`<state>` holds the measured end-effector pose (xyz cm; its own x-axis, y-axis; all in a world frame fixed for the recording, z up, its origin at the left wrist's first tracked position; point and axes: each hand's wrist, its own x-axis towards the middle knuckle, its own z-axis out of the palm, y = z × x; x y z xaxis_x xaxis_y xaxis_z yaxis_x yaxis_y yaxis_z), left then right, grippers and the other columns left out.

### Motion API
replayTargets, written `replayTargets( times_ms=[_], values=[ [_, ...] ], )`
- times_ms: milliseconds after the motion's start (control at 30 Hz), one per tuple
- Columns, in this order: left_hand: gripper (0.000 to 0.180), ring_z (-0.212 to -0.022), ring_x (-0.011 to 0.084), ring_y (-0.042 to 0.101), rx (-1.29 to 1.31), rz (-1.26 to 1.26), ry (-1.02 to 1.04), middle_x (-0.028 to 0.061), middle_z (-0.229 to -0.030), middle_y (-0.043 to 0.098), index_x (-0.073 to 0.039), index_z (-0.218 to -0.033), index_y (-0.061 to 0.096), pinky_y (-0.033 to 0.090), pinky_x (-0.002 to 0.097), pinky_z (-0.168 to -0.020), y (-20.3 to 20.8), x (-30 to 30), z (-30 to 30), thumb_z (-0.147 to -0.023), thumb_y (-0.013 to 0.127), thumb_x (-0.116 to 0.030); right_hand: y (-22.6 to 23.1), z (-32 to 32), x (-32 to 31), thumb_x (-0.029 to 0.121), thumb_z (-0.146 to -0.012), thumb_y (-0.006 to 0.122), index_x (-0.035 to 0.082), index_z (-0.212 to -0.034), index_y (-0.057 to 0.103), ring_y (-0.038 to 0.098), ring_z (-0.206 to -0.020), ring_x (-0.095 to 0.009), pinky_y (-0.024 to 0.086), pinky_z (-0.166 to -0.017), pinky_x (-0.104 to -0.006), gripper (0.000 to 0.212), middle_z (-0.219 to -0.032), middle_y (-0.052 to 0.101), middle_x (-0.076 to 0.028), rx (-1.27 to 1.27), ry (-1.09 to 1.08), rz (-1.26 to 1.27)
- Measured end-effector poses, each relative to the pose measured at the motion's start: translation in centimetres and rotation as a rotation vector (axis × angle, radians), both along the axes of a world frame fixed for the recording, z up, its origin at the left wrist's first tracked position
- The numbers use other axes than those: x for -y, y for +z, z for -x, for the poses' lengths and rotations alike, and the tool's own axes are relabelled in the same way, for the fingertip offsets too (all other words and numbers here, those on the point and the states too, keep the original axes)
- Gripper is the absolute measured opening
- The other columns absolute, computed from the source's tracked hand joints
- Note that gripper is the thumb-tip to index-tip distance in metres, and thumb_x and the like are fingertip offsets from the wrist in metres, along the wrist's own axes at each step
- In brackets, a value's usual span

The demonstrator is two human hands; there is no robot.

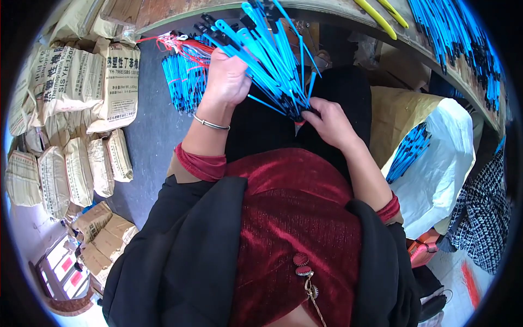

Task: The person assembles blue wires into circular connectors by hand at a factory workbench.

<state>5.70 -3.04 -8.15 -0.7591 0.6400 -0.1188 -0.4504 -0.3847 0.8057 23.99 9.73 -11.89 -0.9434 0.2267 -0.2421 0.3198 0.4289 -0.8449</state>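
Note:
A fanned bundle of slim blue plastic strips with black ends (272, 68) is held upright above my lap. My left hand (229, 76) is closed against its left side, its fingertips partly hidden behind the strips. At the bundle's narrow lower end, my right hand (329, 120) pinches the gathered black tips between thumb and fingers. A few strips stick out sideways from the rest. Beyond my left wrist stand tied bundles of the same blue strips (185, 82), with loose red and white ties (188, 49) lying over them.
A wooden bench (180, 12) curves along the far side, bearing a yellow-handled tool (381, 16) and a large pile of blue strips (455, 32). To my right an open, white-lined sack (449, 147) holds more strips. Printed paper sacks (120, 90) are stacked at left.

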Motion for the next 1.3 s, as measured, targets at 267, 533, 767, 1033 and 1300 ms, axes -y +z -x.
replayTargets(
  times_ms=[267,533,767,1033,1300],
  values=[
    [0.010,-0.069,0.0077,0.056,-0.264,0.085,0.198,0.0004,-0.080,0.062,-0.004,-0.085,0.061,0.045,0.0231,-0.063,0.8,-0.7,-1.0,-0.078,0.064,0.003,3.7,-3.2,-2.9,0.014,-0.081,0.061,0.000,-0.080,0.058,0.055,-0.062,-0.029,0.043,-0.057,-0.0339,0.014,-0.069,0.055,-0.016,-0.090,0.051,-0.221],
    [0.006,-0.070,0.0085,0.056,-0.302,0.009,0.355,0.0010,-0.081,0.062,-0.002,-0.084,0.061,0.045,0.0226,-0.062,1.7,-1.1,-0.6,-0.079,0.064,0.001,14.0,-8.3,-3.7,0.034,-0.075,0.069,0.000,-0.108,0.051,0.053,-0.093,-0.031,0.043,-0.078,-0.0354,0.051,-0.101,0.055,-0.018,0.141,0.125,-0.200],
    [0.017,-0.070,0.0121,0.057,-0.423,-0.105,-0.065,0.0041,-0.080,0.061,0.000,-0.085,0.061,0.046,0.0247,-0.062,3.7,-0.6,0.2,-0.072,0.070,-0.001,9.8,-3.3,-2.0,0.050,-0.058,0.076,0.001,-0.142,0.004,0.018,-0.136,-0.032,0.018,-0.109,-0.0434,0.122,-0.147,0.015,-0.020,-0.294,-0.210,-0.342],
    [0.023,-0.073,0.0156,0.057,-0.719,-0.102,-0.680,0.0069,-0.078,0.060,0.001,-0.084,0.063,0.046,0.0286,-0.071,6.0,0.2,-1.2,-0.065,0.074,-0.007,6.2,-0.2,0.5,0.034,-0.058,0.085,0.003,-0.143,0.002,0.033,-0.129,-0.030,0.029,-0.104,-0.0414,0.122,-0.140,0.032,-0.020,-0.803,-0.090,0.097],
    [0.027,-0.081,0.0217,0.060,-0.484,-0.087,-0.805,0.0120,-0.085,0.063,0.002,-0.086,0.063,0.048,0.0334,-0.073,3.4,0.8,-3.2,-0.066,0.075,-0.011,3.4,-2.3,1.1,0.014,-0.067,0.078,0.003,-0.107,0.052,0.054,-0.085,-0.015,0.043,-0.078,-0.0291,0.049,-0.093,0.056,-0.003,-0.369,-0.054,0.525]
  ],
)
